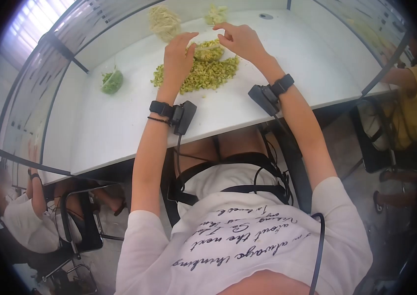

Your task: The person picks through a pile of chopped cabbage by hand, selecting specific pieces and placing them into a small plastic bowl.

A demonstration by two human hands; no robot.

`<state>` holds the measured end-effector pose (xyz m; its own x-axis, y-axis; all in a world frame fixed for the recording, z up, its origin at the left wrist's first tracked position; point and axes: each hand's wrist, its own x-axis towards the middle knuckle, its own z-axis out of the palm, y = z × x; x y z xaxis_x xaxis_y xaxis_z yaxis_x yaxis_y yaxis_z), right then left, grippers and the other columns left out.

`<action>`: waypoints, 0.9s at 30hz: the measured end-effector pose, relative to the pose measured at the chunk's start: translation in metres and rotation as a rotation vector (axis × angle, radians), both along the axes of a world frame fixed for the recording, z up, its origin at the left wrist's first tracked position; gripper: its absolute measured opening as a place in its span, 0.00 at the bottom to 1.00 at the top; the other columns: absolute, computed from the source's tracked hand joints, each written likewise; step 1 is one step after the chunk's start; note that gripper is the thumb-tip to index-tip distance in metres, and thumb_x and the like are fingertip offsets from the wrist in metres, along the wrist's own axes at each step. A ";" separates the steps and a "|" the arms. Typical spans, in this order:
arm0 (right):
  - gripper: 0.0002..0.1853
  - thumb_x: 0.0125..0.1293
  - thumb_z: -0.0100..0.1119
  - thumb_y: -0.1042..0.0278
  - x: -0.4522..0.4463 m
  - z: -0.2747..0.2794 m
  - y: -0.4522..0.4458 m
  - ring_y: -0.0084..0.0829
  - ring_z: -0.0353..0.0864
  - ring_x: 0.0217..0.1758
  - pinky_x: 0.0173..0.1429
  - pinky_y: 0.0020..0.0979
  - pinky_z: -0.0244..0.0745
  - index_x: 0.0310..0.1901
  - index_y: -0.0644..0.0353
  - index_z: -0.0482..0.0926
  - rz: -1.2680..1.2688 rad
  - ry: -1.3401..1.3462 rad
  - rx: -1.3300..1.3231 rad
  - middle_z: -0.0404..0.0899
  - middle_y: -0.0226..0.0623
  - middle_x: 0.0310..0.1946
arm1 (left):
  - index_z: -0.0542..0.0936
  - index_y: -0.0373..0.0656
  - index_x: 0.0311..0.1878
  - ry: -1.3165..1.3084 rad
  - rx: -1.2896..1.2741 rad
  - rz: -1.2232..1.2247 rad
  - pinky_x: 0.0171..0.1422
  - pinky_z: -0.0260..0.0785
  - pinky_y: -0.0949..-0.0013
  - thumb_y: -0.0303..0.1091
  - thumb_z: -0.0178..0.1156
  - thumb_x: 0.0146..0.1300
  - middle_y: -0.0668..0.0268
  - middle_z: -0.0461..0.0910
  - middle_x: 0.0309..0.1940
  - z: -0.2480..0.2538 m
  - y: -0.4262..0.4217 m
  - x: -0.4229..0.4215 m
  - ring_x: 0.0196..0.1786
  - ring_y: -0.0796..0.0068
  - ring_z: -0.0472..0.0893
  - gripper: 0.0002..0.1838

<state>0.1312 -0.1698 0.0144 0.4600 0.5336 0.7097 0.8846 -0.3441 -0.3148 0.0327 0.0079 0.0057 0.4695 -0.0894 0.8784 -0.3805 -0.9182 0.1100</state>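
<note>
My left hand (178, 54) is raised over the near left part of a spread pile of chopped yellow-green pieces (208, 76), its fingers curved and its thumb apart. Across from it, my right hand (242, 42) hangs above the pile's far right side, fingers bent and the thumb away from the index finger. Between the two hands lies a heaped mound of the same pieces (209, 52), seemingly in a clear container or bag whose edge is hard to make out. Nothing is visibly gripped in either hand.
Pale stringy strands (165, 22) lie behind my left hand, with a small pale green heap (216, 14) farther right. A clear bag or bowl of green bits (112, 81) sits left. Partitions (33, 105) border the white table (120, 132). Other people sit on both sides.
</note>
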 end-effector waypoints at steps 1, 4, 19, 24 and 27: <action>0.11 0.62 0.57 0.63 -0.002 0.001 -0.001 0.25 0.68 0.16 0.24 0.28 0.63 0.46 0.51 0.78 0.023 -0.012 0.051 0.74 0.28 0.14 | 0.79 0.44 0.45 -0.006 -0.035 -0.013 0.50 0.69 0.65 0.29 0.58 0.61 0.62 0.80 0.39 0.001 0.001 -0.002 0.40 0.65 0.79 0.10; 0.09 0.62 0.58 0.62 -0.004 0.006 -0.002 0.22 0.66 0.15 0.23 0.26 0.62 0.43 0.53 0.78 0.102 0.096 0.096 0.72 0.28 0.13 | 0.80 0.44 0.43 0.062 -0.151 0.042 0.46 0.69 0.67 0.30 0.59 0.60 0.63 0.80 0.38 0.000 0.006 -0.011 0.38 0.66 0.79 0.08; 0.07 0.56 0.58 0.62 -0.008 0.008 -0.015 0.27 0.70 0.17 0.26 0.30 0.64 0.33 0.52 0.81 0.238 0.120 -0.439 0.71 0.30 0.13 | 0.80 0.43 0.42 0.511 0.094 -0.156 0.46 0.69 0.63 0.27 0.56 0.60 0.62 0.80 0.37 -0.009 0.013 -0.024 0.42 0.60 0.76 0.08; 0.09 0.54 0.57 0.62 -0.010 0.010 -0.014 0.30 0.78 0.29 0.33 0.34 0.73 0.35 0.50 0.82 0.093 0.129 -0.543 0.78 0.30 0.23 | 0.80 0.43 0.42 0.484 0.136 -0.171 0.47 0.69 0.62 0.26 0.56 0.59 0.62 0.80 0.36 -0.014 0.017 -0.020 0.43 0.60 0.75 0.09; 0.09 0.54 0.57 0.62 -0.009 0.007 -0.012 0.31 0.79 0.31 0.35 0.34 0.74 0.36 0.50 0.83 0.101 0.156 -0.606 0.79 0.31 0.25 | 0.81 0.43 0.41 0.505 0.150 -0.183 0.47 0.69 0.62 0.25 0.56 0.58 0.63 0.80 0.36 -0.012 0.015 -0.022 0.43 0.60 0.75 0.09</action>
<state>0.1222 -0.1816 0.0215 0.4603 0.8657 0.1966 0.8814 -0.4191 -0.2178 0.0103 0.0233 -0.0059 0.7938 -0.3159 0.5197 -0.4692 -0.8617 0.1931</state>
